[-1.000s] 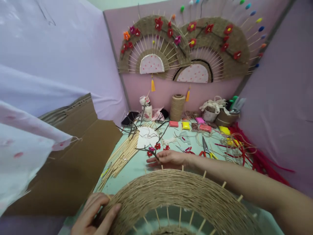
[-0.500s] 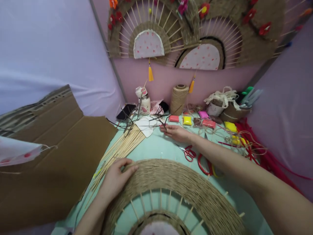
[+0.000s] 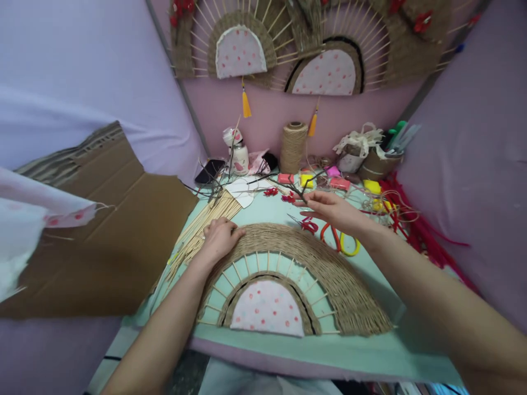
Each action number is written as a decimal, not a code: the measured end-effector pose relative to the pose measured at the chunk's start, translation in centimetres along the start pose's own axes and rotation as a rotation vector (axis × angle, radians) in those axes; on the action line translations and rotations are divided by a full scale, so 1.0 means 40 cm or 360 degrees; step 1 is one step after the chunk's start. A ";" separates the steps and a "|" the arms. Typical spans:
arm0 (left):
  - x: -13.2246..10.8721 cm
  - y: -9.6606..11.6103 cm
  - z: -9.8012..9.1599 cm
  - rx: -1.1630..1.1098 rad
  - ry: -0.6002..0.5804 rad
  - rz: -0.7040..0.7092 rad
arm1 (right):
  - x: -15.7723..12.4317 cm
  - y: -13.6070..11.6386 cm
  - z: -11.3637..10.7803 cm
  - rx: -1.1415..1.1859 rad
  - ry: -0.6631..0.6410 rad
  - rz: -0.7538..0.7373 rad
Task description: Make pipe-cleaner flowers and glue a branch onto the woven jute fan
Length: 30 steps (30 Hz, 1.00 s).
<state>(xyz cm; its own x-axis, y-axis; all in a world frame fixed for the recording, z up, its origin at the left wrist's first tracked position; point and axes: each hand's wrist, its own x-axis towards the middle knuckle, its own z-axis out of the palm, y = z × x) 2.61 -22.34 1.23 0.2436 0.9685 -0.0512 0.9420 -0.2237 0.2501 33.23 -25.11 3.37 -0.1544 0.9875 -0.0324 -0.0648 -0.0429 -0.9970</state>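
A half-round woven fan of tan twine on thin sticks lies on the table, with a dotted white cloth half-circle at its centre. My left hand is at its upper left edge, fingers curled and thumb against the weave. Beyond the fan, my right hand pinches a dark forked twig above the table. Small red flowers are close to the twig and fingertips; whether they are joined to it I cannot tell. Below that hand are red-handled scissors and a yellow-handled pair.
A bundle of thin sticks lies left of the fan, beside a large cardboard sheet. Along the back stand a bottle, a twine spool and a pot of pens. Red strips lie at the right.
My right hand has lifted the twig away from the back of the table and brought it nearer, to the right. The view has tipped down, showing more of the fan. My left hand stays at its edge.
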 end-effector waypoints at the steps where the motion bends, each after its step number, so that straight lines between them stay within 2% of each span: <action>1: -0.006 0.000 -0.005 0.0032 0.0040 0.0011 | -0.036 -0.007 0.003 0.0023 0.0022 -0.0008; 4: -0.020 0.001 -0.015 0.0034 0.0122 0.0096 | -0.132 -0.017 0.004 0.0115 0.0186 -0.0057; 9: -0.028 0.004 -0.002 -0.0099 -0.0108 0.0412 | -0.243 0.005 -0.022 0.0182 0.0486 -0.0097; 13: -0.042 0.014 -0.028 -0.0122 0.0048 0.0392 | -0.298 0.037 -0.047 0.0018 0.0657 -0.0068; 16: -0.086 0.052 -0.069 -0.0136 0.0064 0.0439 | -0.323 0.062 -0.058 -0.0272 0.0759 -0.0049; 19: -0.150 0.122 -0.078 -0.0197 -0.0129 0.0668 | -0.341 0.084 -0.054 -0.0536 0.0727 -0.0052; 21: -0.186 0.174 -0.056 -0.0212 -0.0317 0.0897 | -0.350 0.093 -0.045 -0.0661 0.0676 -0.0049; 23: -0.205 0.218 -0.016 -0.0178 -0.0450 0.1036 | -0.356 0.097 -0.035 -0.0737 0.0650 -0.0035; 27: -0.195 0.267 0.064 -0.0030 -0.0614 0.1053 | -0.351 0.099 -0.021 -0.0961 0.0698 -0.0042; 30: -0.180 0.276 0.094 0.0036 -0.0643 0.1072 | -0.337 0.113 -0.008 -0.1211 0.0681 -0.0140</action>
<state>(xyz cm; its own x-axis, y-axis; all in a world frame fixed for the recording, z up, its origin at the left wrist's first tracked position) 12.13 -32.21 0.73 0.8249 0.5097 -0.2444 0.5651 -0.7549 0.3330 35.35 -38.56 -0.72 0.2133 0.9611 0.1753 0.6394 -0.0017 -0.7689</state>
